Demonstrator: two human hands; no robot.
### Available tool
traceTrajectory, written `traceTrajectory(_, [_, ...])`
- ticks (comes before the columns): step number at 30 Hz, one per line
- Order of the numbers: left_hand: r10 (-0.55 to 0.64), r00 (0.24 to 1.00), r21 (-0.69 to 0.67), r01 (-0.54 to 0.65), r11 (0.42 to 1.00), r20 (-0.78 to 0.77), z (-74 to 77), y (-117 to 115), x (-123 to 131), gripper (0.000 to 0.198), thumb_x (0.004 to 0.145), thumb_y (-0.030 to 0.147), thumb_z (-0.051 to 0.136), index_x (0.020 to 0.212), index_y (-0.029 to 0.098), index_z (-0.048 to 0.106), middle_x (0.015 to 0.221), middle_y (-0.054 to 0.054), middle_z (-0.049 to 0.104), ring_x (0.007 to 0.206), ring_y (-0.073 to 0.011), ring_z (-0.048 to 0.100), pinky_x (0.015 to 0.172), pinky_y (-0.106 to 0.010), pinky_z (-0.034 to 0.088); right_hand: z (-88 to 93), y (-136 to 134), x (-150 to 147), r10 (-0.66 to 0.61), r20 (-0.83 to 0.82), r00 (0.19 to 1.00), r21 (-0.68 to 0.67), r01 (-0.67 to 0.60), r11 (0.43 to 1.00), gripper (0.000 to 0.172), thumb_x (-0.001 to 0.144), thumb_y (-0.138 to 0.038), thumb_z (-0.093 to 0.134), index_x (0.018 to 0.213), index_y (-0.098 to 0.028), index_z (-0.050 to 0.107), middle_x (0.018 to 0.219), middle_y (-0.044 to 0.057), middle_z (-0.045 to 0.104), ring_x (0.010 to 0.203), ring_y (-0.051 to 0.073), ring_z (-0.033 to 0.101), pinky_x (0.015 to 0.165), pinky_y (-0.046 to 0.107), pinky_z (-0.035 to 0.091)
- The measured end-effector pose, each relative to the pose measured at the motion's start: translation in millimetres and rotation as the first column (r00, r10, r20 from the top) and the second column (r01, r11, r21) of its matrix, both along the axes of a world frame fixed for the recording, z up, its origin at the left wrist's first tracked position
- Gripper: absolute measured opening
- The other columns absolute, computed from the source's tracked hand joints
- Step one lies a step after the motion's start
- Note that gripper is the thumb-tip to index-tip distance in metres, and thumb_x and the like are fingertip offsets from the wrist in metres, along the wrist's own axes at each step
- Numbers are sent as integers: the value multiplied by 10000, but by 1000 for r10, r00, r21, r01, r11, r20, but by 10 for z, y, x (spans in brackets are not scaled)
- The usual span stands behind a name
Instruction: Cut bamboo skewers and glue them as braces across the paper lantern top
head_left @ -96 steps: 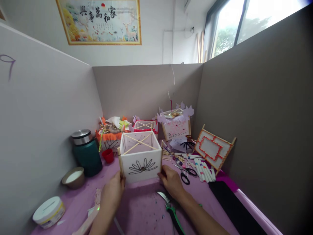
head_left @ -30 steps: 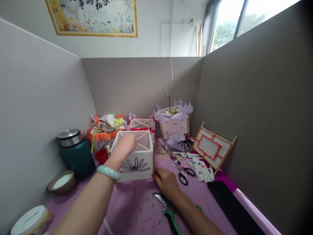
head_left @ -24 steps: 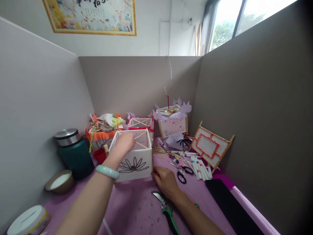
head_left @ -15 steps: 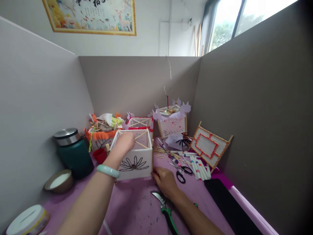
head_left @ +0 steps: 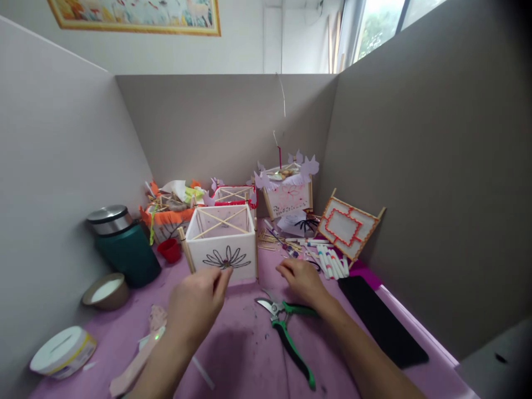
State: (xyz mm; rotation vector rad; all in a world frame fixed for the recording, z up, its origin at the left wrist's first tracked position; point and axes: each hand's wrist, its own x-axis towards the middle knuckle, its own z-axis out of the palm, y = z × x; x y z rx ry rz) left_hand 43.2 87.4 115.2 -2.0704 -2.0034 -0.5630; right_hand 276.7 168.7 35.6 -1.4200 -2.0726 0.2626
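Observation:
A white box-shaped lantern with a wooden-stick frame stands in front of me, a black flower drawn on its near side. Crossed sticks span its open top. My left hand is closed just before the lantern's lower front, thumb and forefinger pinched together. Off the lantern's right corner, my right hand is also pinched, above the table. Whatever either pinch holds, if anything, is too small or hidden to make out. Green-handled pruning shears lie spread on the table between my forearms.
Behind stand decorated lanterns. Markers and a red-trimmed panel are at right, beside a black slab. A green flask, red cup, bowl and white-lidded tub line the left. Grey partitions enclose the table.
My left hand has come out from over the lantern's top and back toward me. My right hand has left the lantern's lower right corner and lifted. The view has tilted downward.

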Motion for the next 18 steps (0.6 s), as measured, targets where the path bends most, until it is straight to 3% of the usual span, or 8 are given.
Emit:
traceTrajectory(2, [-34, 999, -142, 39, 989, 31, -271, -191, -4, 382, 917, 415, 412, 650, 222, 606, 703, -37, 688, 689, -205, 642, 576, -288, 339, 5, -204, 102, 54, 114, 992, -58, -48, 997, 216, 875, -292, 529, 768, -215, 700, 783, 27, 692, 746, 173, 611, 666, 261, 374])
traceTrajectory(5, [-111, 984, -317, 151, 936, 140, -658, -473, 95, 373, 928, 354, 388, 658, 221, 608, 726, -49, 698, 687, -196, 650, 591, -286, 362, -122, -479, 196, 70, 264, 962, -93, -47, 995, 129, 828, -248, 595, 888, -205, 701, 905, 68, 682, 871, 219, 596, 715, 286, 382])
traceTrajectory(9, [-154, 942, -379, 265, 887, 298, -1012, -749, 306, 350, 926, 305, 370, 705, 227, 629, 771, -68, 708, 733, -213, 665, 632, -293, 409, -335, -660, 249, 10, 290, 957, -85, 16, 996, 146, 844, -174, 551, 911, -188, 681, 936, 102, 646, 908, 244, 561, 773, 324, 395])
traceTrajectory(12, [-123, 872, -314, 298, 901, 474, -1096, -823, 402, 313, 919, 331, 381, 800, 217, 646, 825, -88, 709, 795, -224, 664, 707, -307, 451, -336, -752, 243, -35, 174, 984, -66, 47, 997, 168, 858, -152, 509, 940, -179, 653, 954, 106, 620, 928, 241, 545, 806, 333, 413])
traceTrajectory(16, [-49, 636, -255, 377, 891, 770, -1060, -819, 499, 377, 910, 427, 401, 1124, 178, 585, 878, -76, 706, 761, -198, 662, 700, -298, 498, -241, -956, 70, -18, -105, 994, -72, 11, 997, 167, 858, -163, 490, 969, -193, 610, 967, 91, 598, 938, 234, 546, 841, 351, 434])
traceTrajectory(18, [-52, 575, -189, 352, 917, 817, -1048, -816, 559, 418, 910, 435, 394, 1193, 173, 554, 885, -79, 706, 752, -205, 661, 686, -310, 513, -235, -1088, -102, -13, -276, 961, -71, -7, 997, 149, 879, -201, 465, 959, -204, 591, 969, 85, 591, 947, 229, 551, 849, 354, 445])
